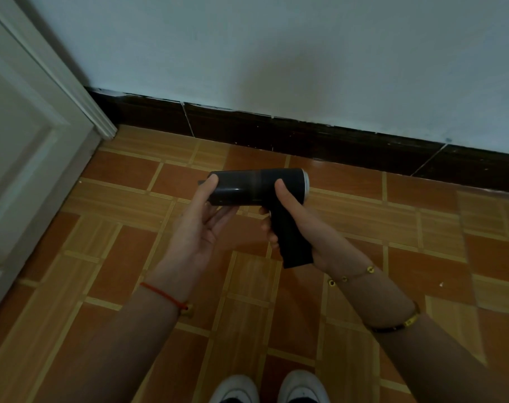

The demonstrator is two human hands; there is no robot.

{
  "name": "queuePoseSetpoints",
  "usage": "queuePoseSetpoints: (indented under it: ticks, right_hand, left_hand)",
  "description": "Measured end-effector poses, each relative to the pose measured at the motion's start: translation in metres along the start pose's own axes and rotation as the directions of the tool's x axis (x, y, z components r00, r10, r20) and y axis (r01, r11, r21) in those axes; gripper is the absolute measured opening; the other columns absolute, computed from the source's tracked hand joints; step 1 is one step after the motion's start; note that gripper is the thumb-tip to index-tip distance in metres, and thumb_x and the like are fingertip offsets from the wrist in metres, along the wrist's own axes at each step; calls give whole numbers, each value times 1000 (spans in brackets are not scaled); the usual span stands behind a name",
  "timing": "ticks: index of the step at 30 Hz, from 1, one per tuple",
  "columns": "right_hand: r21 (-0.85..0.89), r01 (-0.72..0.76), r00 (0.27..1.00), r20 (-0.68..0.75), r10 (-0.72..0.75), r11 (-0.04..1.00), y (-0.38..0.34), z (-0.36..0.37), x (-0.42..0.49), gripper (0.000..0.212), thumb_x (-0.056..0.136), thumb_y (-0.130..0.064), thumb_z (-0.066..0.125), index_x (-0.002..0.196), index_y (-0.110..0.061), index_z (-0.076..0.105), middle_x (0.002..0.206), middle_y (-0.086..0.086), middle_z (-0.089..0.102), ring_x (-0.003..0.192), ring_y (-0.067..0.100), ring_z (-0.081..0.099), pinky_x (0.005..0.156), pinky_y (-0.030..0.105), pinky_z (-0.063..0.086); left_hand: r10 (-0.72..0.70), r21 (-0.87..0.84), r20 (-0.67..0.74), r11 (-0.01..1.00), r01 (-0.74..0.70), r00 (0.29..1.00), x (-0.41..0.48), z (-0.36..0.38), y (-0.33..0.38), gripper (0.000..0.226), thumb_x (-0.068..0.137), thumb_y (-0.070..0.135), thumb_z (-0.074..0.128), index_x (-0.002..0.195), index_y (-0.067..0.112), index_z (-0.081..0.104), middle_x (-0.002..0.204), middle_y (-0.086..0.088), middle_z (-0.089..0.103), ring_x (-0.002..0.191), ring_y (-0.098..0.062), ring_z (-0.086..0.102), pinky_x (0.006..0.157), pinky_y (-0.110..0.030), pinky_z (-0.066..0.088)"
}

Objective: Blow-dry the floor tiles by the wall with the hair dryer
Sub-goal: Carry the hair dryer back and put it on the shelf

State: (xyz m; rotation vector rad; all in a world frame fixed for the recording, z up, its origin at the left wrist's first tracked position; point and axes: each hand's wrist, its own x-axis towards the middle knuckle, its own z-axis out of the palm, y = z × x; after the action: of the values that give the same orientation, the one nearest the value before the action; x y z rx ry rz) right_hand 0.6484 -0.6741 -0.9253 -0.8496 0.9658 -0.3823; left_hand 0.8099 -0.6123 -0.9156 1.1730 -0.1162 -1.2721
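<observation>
Orange and tan floor tiles (125,170) run up to a dark skirting board (305,132) under a pale wall (276,48), with a white door (23,141) at about nine o'clock and my white shoes (270,388) at six. I have the black hair dryer (256,187) up in front of me at the centre of the view, well above the floor, its barrel lying crosswise with the silver-ringed end toward three o'clock. My right hand (297,228) is wrapped around the handle, thumb resting on the barrel; my left hand (201,225) cups the opposite end of the barrel, thumb on top and fingers loosely underneath. I cannot tell from here which end is the outlet, nor see any cord or switch, so I judge the step in hand is readying the tool. To do it well I would let the right hand alone carry the weight, free the left from the barrel so it blocks no airflow, then turn the outlet down toward twelve o'clock, at the tiles next to the skirting, keeping the nozzle near but not touching the floor. A red string bracelet (163,295) sits on my left wrist.
</observation>
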Motion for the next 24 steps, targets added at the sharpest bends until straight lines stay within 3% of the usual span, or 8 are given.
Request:
queuePoseSetpoints:
  ticks: [8, 12, 15, 24]
  right_hand:
    - [-5, 28, 1000, 14, -28, 1000, -11, -3, 11, 57, 80, -61, 56, 97, -7, 62, 67, 3, 67, 52, 13, 60, 54, 23, 51]
    - [-54, 24, 1000, 15, -23, 998, -29, 1, 3, 57, 86, -60, 53, 99, -5, 60, 71, 6, 67, 55, 16, 61, 55, 24, 52]
    - [-133, 25, 999, -16, -27, 991, -56, 7, -17, 55, 90, -58, 51, 96, -4, 60, 73, 9, 69, 58, 19, 63, 57, 26, 53]
    - [-176, 30, 989, -136, -54, 984, -173, 47, -116, 51, 90, -58, 53, 86, -8, 63, 73, 13, 71, 61, 24, 65, 63, 33, 59]
  left_hand:
    - [9, 42, -6, 999, -9, 1000, 12, 5, 6, 33, 92, 28, 63, 120, 10, 63, 110, -8, 75, 105, -19, 72, 93, -30, 58]
    - [7, 60, 3, 998, -7, 1000, 7, 14, 21, 26, 93, 28, 62, 114, 13, 64, 106, -5, 76, 106, -18, 72, 93, -29, 57]
    - [-15, 76, -3, 997, 15, 1000, -7, 31, 42, 19, 95, 27, 60, 110, 16, 64, 101, -3, 76, 102, -16, 73, 92, -28, 57]
    - [-50, 38, -16, 998, 50, 999, -95, 111, 147, 20, 95, 25, 61, 111, 14, 65, 117, -12, 72, 110, -21, 70, 93, -29, 57]
